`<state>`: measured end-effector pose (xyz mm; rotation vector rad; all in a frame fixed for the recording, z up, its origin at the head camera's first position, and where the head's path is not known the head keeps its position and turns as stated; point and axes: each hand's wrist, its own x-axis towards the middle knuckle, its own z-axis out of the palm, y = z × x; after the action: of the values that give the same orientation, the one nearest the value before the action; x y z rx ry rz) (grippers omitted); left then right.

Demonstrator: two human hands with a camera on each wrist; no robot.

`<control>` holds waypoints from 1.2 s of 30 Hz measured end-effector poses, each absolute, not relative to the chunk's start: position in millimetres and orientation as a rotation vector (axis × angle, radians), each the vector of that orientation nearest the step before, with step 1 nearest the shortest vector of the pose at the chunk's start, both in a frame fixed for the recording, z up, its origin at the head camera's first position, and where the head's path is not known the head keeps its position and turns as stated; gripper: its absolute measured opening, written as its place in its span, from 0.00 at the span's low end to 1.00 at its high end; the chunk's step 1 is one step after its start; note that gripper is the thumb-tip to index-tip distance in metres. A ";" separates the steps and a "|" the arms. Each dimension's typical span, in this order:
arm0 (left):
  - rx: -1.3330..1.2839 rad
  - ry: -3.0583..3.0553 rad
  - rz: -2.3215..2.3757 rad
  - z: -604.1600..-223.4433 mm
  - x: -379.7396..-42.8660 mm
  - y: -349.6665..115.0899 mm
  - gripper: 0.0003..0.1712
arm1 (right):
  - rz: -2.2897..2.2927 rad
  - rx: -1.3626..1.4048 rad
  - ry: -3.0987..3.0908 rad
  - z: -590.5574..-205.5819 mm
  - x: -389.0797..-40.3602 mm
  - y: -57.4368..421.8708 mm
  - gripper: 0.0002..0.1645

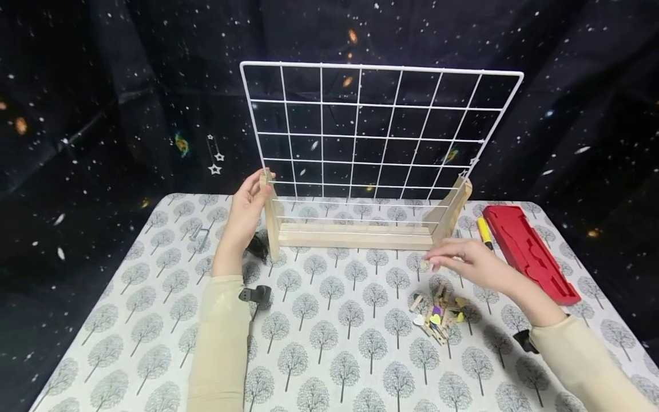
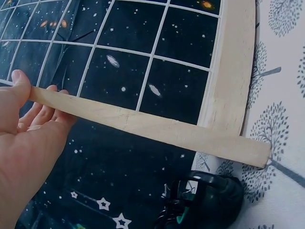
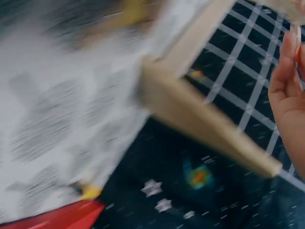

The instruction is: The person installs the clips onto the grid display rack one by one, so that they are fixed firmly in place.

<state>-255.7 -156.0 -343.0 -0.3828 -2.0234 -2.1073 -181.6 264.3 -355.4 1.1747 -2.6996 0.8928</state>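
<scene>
A white wire grid panel (image 1: pixel 381 137) leans back in a wooden stand (image 1: pixel 355 236). My left hand (image 1: pixel 247 203) grips the top of the stand's left wooden upright (image 1: pixel 270 217); in the left wrist view the thumb (image 2: pixel 20 86) lies on one side of that wood and the fingers on the other. My right hand (image 1: pixel 471 260) is near the foot of the right upright (image 1: pixel 450 212), pinching a small, thin pale piece (image 1: pixel 425 265) whose kind I cannot tell. Below it lies a pile of small wooden clothespins (image 1: pixel 437 320) with coloured hearts.
To the right, a red molded tray (image 1: pixel 532 252) lies beside a yellow-handled tool (image 1: pixel 484 232). Behind the left forearm sits a black object (image 2: pixel 205 200), next to a metal bracket-like piece (image 1: pixel 201 234). A tree-print cloth (image 1: pixel 324 343) covers the table, and a dark starry curtain (image 1: pixel 128 114) hangs behind.
</scene>
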 end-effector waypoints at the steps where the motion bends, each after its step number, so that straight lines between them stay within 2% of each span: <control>1: -0.382 -2.025 -2.100 -343.0 -255.6 -155.7 0.27 | 0.920 1.180 -2.676 -347.9 -182.3 257.5 0.12; 10: -0.349 -2.079 -2.022 -344.4 -251.0 -154.9 0.25 | 1.059 1.067 -2.435 -269.9 -199.4 167.7 0.13; 15: -0.358 -2.080 -2.020 -344.1 -249.8 -155.7 0.26 | 1.430 0.892 -2.316 -207.4 -201.0 116.6 0.13; 19: -0.375 -2.073 -2.031 -342.9 -250.1 -155.8 0.26 | 1.577 0.993 -2.290 -165.2 -202.7 86.4 0.11; 22: -0.406 -2.065 -2.034 -340.8 -252.1 -156.2 0.26 | 1.521 1.067 -2.327 -140.7 -207.4 67.6 0.10; 31: -0.430 -2.062 -2.044 -337.4 -257.2 -159.7 0.27 | 1.574 0.910 -2.277 -100.0 -238.3 13.7 0.18; 36: -0.429 -2.048 -2.068 -344.2 -253.5 -159.7 0.28 | 1.759 0.721 -2.212 -93.7 -248.6 -1.8 0.15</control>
<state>-253.5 -159.7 -344.2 -0.4287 -2.0485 -2.0679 -248.6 -1.8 -93.7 0.7209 -2.2124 1.7591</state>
